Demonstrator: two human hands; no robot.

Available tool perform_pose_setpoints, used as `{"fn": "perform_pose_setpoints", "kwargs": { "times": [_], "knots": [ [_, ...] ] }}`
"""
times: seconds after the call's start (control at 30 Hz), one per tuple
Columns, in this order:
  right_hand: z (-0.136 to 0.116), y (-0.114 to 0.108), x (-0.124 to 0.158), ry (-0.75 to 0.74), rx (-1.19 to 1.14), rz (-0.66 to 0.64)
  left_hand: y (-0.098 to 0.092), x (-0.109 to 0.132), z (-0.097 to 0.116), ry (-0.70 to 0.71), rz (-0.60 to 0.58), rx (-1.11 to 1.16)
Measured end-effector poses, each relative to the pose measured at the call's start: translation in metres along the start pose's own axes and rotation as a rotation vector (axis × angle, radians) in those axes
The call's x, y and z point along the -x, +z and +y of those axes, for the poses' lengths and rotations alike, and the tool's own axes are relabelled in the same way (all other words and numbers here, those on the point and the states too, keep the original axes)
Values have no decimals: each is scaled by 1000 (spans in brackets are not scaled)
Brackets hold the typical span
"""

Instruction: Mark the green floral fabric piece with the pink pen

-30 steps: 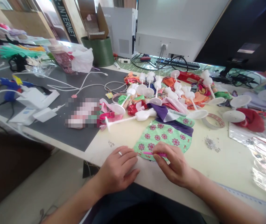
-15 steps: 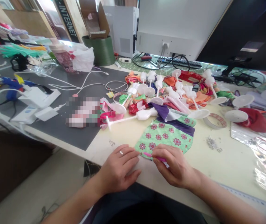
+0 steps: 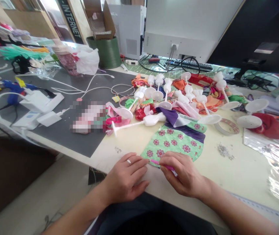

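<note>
Right hand [image 3: 185,174] grip narrow, pinching pink plastic stick [image 3: 155,162]; long axis roughly parallel to front edge of table [image 3: 230,173], tip toward left hand [image 3: 126,174], open, flat, just beside green floral fabric [image 3: 173,143]

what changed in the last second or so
The pink stick in the right hand has tilted, its right end now angled down, and the left hand has slid slightly right along the edge of the green floral fabric. Nothing was taken up or let go. The fabric and white plastic stands stayed put.
</note>
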State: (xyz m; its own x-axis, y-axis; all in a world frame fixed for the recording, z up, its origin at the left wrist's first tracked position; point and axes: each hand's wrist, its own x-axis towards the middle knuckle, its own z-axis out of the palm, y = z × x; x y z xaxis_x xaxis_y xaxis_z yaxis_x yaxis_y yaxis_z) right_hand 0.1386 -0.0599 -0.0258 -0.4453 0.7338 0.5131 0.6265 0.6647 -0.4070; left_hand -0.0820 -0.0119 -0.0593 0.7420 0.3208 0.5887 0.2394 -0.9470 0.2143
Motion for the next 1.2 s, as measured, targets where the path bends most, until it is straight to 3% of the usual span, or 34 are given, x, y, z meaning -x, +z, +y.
{"fn": "perform_pose_setpoints", "kwargs": {
  "times": [0.2, 0.33, 0.53, 0.77, 0.97, 1.07, 1.2],
  "knots": [
    [0, 0, -2, 11, -26, 0, 0, -1, 0, 10, -20, -8],
    [1, -3, -2, 51, -75, 67, 0, 0, 0, 2, -40, 1],
    [7, -27, 9, 90, -19, 166, -1, 0, 0, 12, 4, -4],
    [25, -73, 59, 303, 150, 352, 1, 0, -1, 20, -9, -7],
    [47, -98, 112, 531, 225, 651, 2, 2, -2, 28, -42, -10],
    [51, -102, 127, 581, 327, 644, 3, 0, -2, 33, -48, -16],
    [51, -99, 131, 545, 454, 529, 3, -1, -3, 55, -44, -25]
  ]
}}
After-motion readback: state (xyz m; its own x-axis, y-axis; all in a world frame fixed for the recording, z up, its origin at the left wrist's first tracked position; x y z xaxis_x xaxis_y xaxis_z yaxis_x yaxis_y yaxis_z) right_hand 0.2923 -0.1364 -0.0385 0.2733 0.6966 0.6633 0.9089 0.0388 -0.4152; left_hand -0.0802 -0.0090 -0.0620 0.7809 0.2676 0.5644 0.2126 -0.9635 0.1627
